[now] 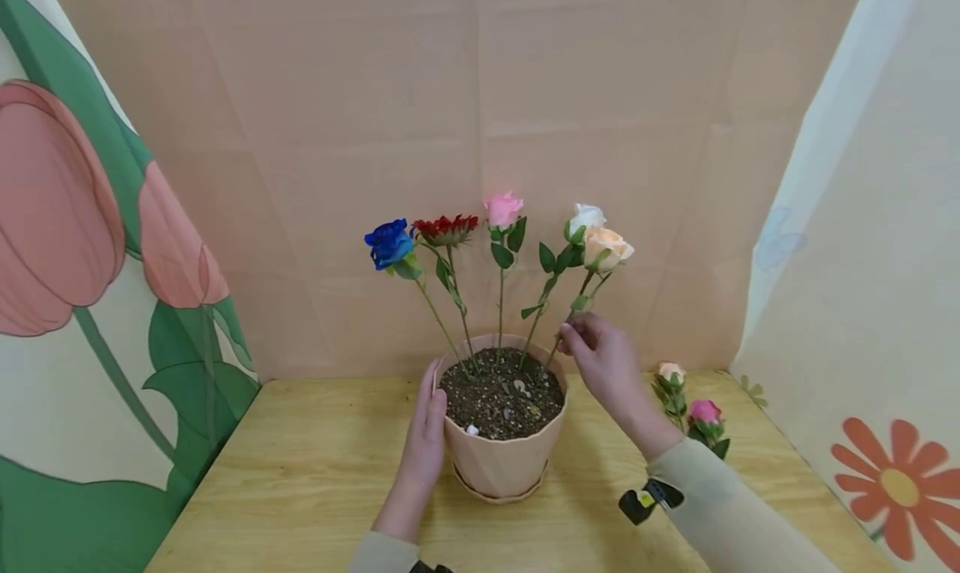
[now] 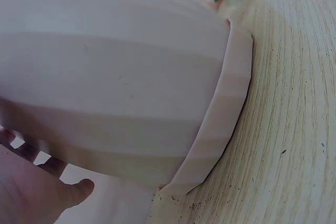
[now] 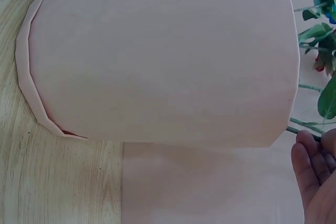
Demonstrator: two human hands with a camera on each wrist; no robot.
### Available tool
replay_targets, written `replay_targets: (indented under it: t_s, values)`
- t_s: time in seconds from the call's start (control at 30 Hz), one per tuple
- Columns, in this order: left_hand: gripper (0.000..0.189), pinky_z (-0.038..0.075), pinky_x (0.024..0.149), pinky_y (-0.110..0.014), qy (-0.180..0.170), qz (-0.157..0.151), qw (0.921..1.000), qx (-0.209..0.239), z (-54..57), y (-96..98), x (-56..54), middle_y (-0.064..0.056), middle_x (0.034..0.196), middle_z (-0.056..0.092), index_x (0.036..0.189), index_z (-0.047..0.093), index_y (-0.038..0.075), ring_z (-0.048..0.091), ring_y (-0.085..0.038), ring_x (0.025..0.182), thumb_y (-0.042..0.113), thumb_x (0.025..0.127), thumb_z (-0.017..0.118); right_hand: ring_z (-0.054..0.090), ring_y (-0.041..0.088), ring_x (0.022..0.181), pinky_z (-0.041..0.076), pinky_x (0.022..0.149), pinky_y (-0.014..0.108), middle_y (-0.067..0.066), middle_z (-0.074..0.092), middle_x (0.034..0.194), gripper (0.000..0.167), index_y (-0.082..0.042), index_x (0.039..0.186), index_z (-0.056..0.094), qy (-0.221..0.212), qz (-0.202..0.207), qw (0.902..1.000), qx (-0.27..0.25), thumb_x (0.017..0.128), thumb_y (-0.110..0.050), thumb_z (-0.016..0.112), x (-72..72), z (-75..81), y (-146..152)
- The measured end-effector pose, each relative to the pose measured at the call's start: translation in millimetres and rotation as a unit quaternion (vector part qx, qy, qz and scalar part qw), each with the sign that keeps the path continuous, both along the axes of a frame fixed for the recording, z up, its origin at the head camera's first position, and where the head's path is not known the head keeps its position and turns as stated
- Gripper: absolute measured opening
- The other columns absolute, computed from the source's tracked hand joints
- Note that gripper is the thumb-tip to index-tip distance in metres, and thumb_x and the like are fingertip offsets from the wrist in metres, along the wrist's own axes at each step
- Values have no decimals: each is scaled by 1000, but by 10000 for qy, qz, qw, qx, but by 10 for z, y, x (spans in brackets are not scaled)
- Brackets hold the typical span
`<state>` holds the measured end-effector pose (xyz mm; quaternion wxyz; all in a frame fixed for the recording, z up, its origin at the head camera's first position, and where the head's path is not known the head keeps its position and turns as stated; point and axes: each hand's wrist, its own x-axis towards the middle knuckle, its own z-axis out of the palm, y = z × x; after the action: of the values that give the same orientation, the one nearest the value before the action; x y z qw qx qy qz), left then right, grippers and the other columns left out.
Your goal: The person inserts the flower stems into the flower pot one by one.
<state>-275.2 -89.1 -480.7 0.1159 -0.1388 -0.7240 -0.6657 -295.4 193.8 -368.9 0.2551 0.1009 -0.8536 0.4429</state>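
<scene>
A pale pink flowerpot (image 1: 501, 465) full of dark soil (image 1: 498, 398) stands on its saucer (image 1: 501, 496). My left hand (image 1: 426, 431) rests flat along the pot's left side, fingers straight; in the left wrist view that hand (image 2: 37, 187) lies beside the pot wall. With thumb and fingertips my right hand (image 1: 609, 365) pinches the stem of a peach rose (image 1: 606, 248), whose lower end meets the soil at the right rim. A blue rose (image 1: 390, 244), a red flower (image 1: 447, 229), a pink rose (image 1: 503, 210) and a white rose (image 1: 587, 219) stand upright in the soil.
On the wooden table (image 1: 315, 473), right of the pot, lie a small peach rose (image 1: 671, 373) and a dark pink rose (image 1: 705, 411), partly behind my right forearm. A beige cloth backdrop (image 1: 360, 98) hangs behind, with flower-printed panels at both sides. A white pebble (image 1: 472, 430) sits on the soil.
</scene>
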Motion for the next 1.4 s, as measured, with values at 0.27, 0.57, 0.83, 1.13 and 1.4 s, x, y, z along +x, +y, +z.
replay_targets:
  t_s: [0.27, 0.57, 0.83, 1.13, 1.4]
  values:
    - [56, 14, 129, -73, -46, -11, 10000, -9, 20, 0, 20, -3, 183, 21, 177, 22, 36, 19, -40, 166, 42, 122, 31, 75, 23, 83, 58, 65, 26, 8, 79, 93, 20, -2, 111, 77, -54, -19, 10000, 30, 114, -18, 64, 4, -15, -19]
    - [55, 14, 128, -75, -56, -21, 10000, 44, 9, -9, 5, -4, 183, 21, 176, 23, 39, 20, -42, 165, 43, 122, 32, 77, 35, 88, 58, 69, 23, 11, 80, 93, 23, 0, 113, 77, -163, -34, 9998, -112, 115, -18, 63, 18, 0, 17]
    - [56, 15, 127, -76, -78, 75, 9999, -29, 15, -13, 14, -4, 182, 22, 176, 24, 39, 22, -43, 165, 44, 121, 32, 77, 25, 86, 59, 69, 23, 12, 81, 98, 26, 0, 117, 78, -246, -126, 9994, -221, 114, -23, 65, 28, -7, -3]
    - [55, 14, 127, -77, -140, 70, 9999, -68, 2, -3, 7, -2, 182, 22, 175, 24, 42, 21, -44, 165, 47, 121, 31, 79, 24, 93, 59, 72, 23, 13, 82, 107, 38, -4, 133, 77, -484, -258, 9981, -282, 113, -35, 67, 104, -91, 108]
    - [56, 12, 125, -80, -118, 0, 9999, -109, -10, -19, 13, -2, 183, 20, 175, 23, 43, 19, -44, 165, 49, 121, 31, 79, 25, 95, 60, 75, 24, 8, 82, 107, 42, -5, 136, 76, -515, -228, 9984, -105, 113, -39, 67, 197, -112, 223]
